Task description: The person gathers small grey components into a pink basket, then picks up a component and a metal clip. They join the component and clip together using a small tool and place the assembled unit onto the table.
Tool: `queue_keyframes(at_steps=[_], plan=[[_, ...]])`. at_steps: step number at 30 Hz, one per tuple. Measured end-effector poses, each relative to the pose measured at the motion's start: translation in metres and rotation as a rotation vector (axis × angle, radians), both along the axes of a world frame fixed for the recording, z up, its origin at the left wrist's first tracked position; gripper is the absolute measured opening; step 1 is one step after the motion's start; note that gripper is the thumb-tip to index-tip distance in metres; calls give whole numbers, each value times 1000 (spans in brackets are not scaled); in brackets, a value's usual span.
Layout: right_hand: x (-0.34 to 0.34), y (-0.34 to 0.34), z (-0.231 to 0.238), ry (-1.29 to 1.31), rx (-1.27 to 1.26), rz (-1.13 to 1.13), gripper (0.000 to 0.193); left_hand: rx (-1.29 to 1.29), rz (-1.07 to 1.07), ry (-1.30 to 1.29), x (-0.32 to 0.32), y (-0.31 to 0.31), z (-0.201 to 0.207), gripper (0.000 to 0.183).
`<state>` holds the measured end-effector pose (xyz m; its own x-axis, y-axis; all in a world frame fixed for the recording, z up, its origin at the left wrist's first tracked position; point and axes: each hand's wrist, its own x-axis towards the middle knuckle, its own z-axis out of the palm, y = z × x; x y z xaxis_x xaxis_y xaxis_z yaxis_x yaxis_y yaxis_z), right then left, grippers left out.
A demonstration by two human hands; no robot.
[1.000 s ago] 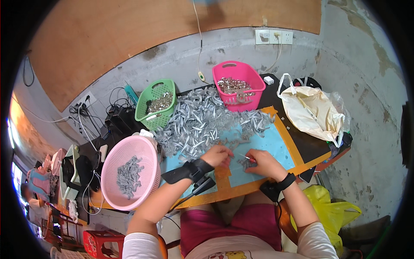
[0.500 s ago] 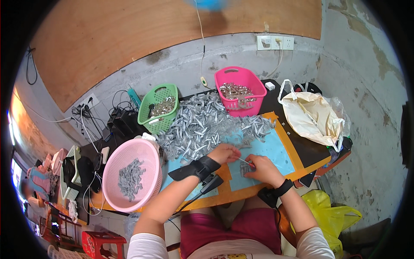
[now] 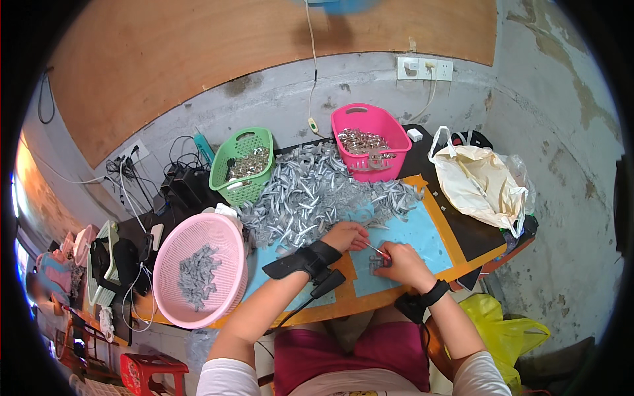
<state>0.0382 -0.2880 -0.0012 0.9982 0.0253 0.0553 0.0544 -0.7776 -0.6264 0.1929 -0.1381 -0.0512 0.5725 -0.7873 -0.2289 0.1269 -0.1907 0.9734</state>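
Observation:
My right hand point(image 3: 404, 265) is closed round a small red-handled tool point(image 3: 386, 258) with a thin metal shaft. The shaft slants up and left toward my left hand point(image 3: 347, 236), whose fingers are curled together near its tip. Whatever those fingers pinch is too small to make out. Under my right fingers is a small grey piece point(image 3: 375, 263), partly covered by the hand. Both hands are over a blue sheet point(image 3: 422, 231) on the table. Just beyond my left hand spreads a large heap of curved silver-grey parts point(image 3: 300, 188).
A pale pink basket point(image 3: 228, 290) with grey pieces stands at the left. Behind the heap are a green basket point(image 3: 221, 182) and a bright pink basket point(image 3: 383, 170), both with shiny metal parts. A cream bag point(image 3: 482, 185) lies at the right; cables point(image 3: 129, 178) trail at the far left.
The view has shifted slightly. My left fingers have shifted a little near the shaft's tip, and my right hand keeps its grip on the red-handled tool.

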Motion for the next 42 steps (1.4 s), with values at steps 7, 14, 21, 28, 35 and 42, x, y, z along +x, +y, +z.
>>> queue_keyframes(at_steps=[7,14,21,28,35,42], plan=[[9,25,-6,-104,154,173,30,234,196,-724,-10,45,45,26],[22,-2,2,-115,-6,-25,16,714,64,-886,-42,90,63,48],[66,3,-23,153,526,-56,19,561,65,-993,-24,56,39,55],[104,17,-16,336,1012,-47,19,430,96,-1031,5,21,23,39],[128,11,-11,230,1371,-74,11,253,198,-760,39,20,29,30],[150,3,5,71,983,39,14,-260,380,218,42,29,34,14]])
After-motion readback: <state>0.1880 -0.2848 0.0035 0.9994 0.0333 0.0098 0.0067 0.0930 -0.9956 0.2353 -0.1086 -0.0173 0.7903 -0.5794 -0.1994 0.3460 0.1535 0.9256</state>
